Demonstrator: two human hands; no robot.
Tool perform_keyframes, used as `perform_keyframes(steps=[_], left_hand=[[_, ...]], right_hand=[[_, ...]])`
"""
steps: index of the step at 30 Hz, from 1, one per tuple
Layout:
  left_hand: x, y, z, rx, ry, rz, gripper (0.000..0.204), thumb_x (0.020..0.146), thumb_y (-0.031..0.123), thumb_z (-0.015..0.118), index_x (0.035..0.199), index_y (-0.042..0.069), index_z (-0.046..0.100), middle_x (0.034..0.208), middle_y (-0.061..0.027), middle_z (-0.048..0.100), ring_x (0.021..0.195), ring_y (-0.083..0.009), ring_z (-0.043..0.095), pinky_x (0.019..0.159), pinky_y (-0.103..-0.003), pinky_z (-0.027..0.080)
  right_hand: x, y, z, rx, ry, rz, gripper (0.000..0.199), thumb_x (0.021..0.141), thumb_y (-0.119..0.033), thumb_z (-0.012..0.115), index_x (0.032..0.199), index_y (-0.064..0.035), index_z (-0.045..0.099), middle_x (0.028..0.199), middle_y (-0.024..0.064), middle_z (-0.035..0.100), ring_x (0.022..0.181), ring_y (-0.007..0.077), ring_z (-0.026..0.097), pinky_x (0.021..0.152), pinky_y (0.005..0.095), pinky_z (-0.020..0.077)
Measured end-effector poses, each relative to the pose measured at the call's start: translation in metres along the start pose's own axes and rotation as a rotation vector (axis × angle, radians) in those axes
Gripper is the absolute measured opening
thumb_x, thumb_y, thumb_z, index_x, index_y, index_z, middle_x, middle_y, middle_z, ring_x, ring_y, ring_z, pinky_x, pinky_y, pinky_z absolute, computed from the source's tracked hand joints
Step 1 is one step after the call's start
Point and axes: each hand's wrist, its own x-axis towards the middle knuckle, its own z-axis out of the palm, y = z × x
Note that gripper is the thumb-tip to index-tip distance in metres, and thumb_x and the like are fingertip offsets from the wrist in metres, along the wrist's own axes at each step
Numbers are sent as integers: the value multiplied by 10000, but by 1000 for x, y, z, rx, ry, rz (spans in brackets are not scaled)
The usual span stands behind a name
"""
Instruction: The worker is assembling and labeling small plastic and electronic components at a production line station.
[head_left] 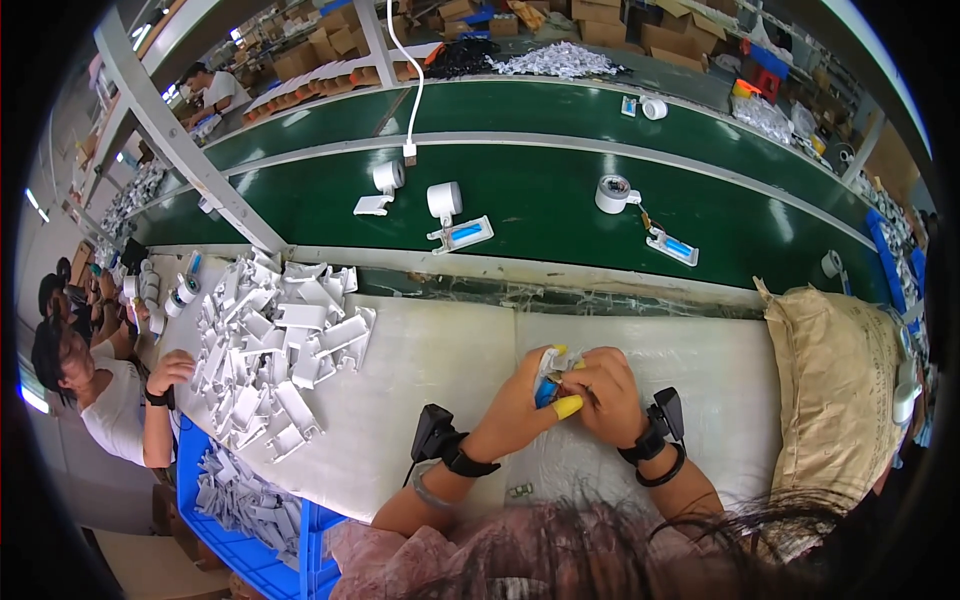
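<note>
Over the pale table covering, my left hand (511, 412) is closed around a small white plastic housing with a blue cylinder (545, 391) in it, perhaps a battery cell. Yellow covers show on the tips of that hand's thumb and a finger. My right hand (612, 396) meets it from the right, its fingers bent and pressed at the housing's edge. Whatever lies between those right fingertips is hidden. Close to my left forearm a tiny greenish part (520, 490) lies on the table.
White plastic covers (290, 335) are heaped at left, above a blue crate (305, 545) of similar pieces. A brown paper sack (835, 390) stands at right. Beyond, a green conveyor belt (540, 185) carries several white round-headed devices (443, 201). A white cable (412, 110) hangs down. A co-worker (120, 395) sits at left.
</note>
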Motion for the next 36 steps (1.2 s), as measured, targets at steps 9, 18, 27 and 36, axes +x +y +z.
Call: perform_keyframes(steps=[9,18,27,36], left_hand=[[-3,9,2,107,42,48,699,809,177,764,1383,67,382,1139,-86,558,996,-164,542,850,-304,465],[-7,16,2,105,49,81,687,805,165,743,1372,52,372,1124,-108,565,974,-177,553,822,-304,470],[-8,15,4,169,73,94,662,826,189,729,1368,47,376,1083,-115,585,938,-187,566,812,-309,473],[-7,10,1,106,28,190,508,901,148,634,1345,17,424,1115,-110,592,970,-171,552,849,-303,456]], right_hand=[[0,-3,-5,-25,28,-66,269,695,47,726,927,-74,665,862,101,565,798,315,574,699,394,472],[0,-6,-4,-57,52,-144,301,655,26,747,926,-78,670,863,87,559,790,313,600,703,393,503],[-1,-5,-4,-16,47,-111,302,669,40,736,938,-71,659,866,100,555,792,315,588,677,388,489],[2,-10,-6,19,23,-43,239,728,54,691,937,-59,664,843,121,558,762,318,572,655,386,470]])
